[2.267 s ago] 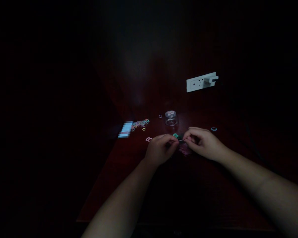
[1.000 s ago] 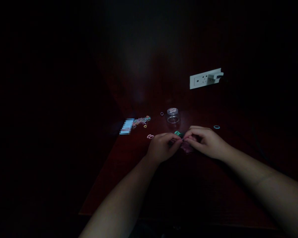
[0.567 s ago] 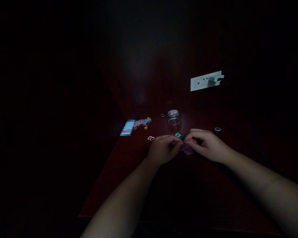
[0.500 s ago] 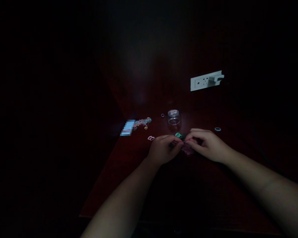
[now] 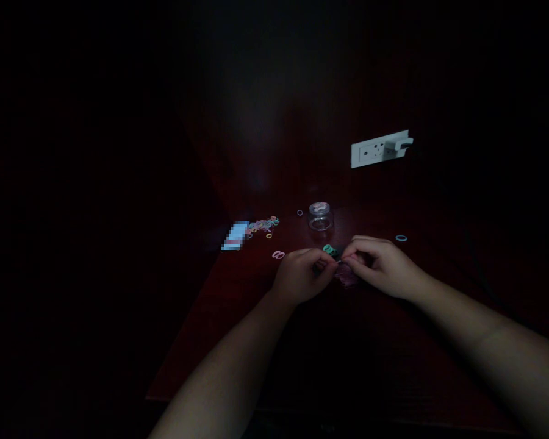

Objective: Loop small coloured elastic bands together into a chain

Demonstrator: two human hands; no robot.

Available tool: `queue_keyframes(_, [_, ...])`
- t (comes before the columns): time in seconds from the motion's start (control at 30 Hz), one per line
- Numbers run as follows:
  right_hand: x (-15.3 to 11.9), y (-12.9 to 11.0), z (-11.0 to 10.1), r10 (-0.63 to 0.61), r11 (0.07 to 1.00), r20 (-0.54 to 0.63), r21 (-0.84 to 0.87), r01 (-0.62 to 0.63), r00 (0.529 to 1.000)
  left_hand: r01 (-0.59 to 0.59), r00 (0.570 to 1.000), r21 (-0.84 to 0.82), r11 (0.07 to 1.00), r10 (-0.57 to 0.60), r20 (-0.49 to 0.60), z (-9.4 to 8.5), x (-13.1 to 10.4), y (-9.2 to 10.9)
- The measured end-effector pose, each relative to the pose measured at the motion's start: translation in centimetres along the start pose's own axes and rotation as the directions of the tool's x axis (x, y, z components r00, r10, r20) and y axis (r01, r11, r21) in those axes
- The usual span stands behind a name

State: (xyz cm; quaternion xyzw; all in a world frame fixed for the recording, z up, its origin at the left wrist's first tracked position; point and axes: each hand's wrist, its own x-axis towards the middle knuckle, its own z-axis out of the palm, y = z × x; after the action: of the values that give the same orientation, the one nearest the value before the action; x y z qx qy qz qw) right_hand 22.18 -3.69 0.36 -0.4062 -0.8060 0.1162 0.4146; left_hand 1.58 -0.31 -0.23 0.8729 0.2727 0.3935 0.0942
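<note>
My left hand [image 5: 304,274] and my right hand [image 5: 377,263] meet over the dark red table, each in a pinch. Between their fingertips is something small and pale, too tiny to make out. Just beneath the fingertips lies a dark pink bundle [image 5: 346,277], partly covered by the hands. Green bands [image 5: 329,249] rest right behind the fingers. Two pink bands [image 5: 279,255] lie to the left of my left hand, and a blue band [image 5: 401,238] lies beyond my right wrist.
A clear lidded jar [image 5: 320,217] stands behind the hands, with a small band [image 5: 299,213] beside it. Mixed coloured bands [image 5: 261,225] are heaped by a bright pixelated object [image 5: 235,236]. A wall socket [image 5: 379,150] holds a plug. A dark cable [image 5: 482,280] runs at right.
My right hand's fingertips have drawn slightly right, away from the left ones, and a bit of the pale thing shows between them. My left hand is almost still.
</note>
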Motion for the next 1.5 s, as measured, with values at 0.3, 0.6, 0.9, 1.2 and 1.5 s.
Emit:
queue_keyframes(0.3, [0.1,0.0,0.1,0.014,1.000,0.012,-0.026,-0.013,1.000,0.013,1.000,-0.034,0.999,-0.013,0.009,0.1,0.0,-0.2])
queue_keyframes(0.6, [0.0,0.2,0.1,0.032,0.999,-0.006,-0.009,-0.032,0.999,0.026,1.000,-0.025,0.999,-0.026,-0.003,0.0,0.0,-0.1])
queue_keyframes(0.9, [0.0,0.3,0.0,0.048,0.999,-0.034,0.000,-0.048,0.998,0.026,1.000,-0.050,0.998,-0.027,-0.006,-0.2,-0.2,-0.4])
queue_keyframes(1.2, [0.0,-0.2,0.0,0.071,0.997,0.043,0.027,-0.073,0.996,0.000,0.999,-0.024,1.000,0.001,0.041,0.0,-0.1,-0.5])
queue_keyframes(1.5, [-0.2,1.4,0.0,0.146,0.989,0.107,-0.050,-0.141,0.984,0.022,0.999,-0.016,1.000,-0.022,0.031,-0.1,-0.2,-0.9])
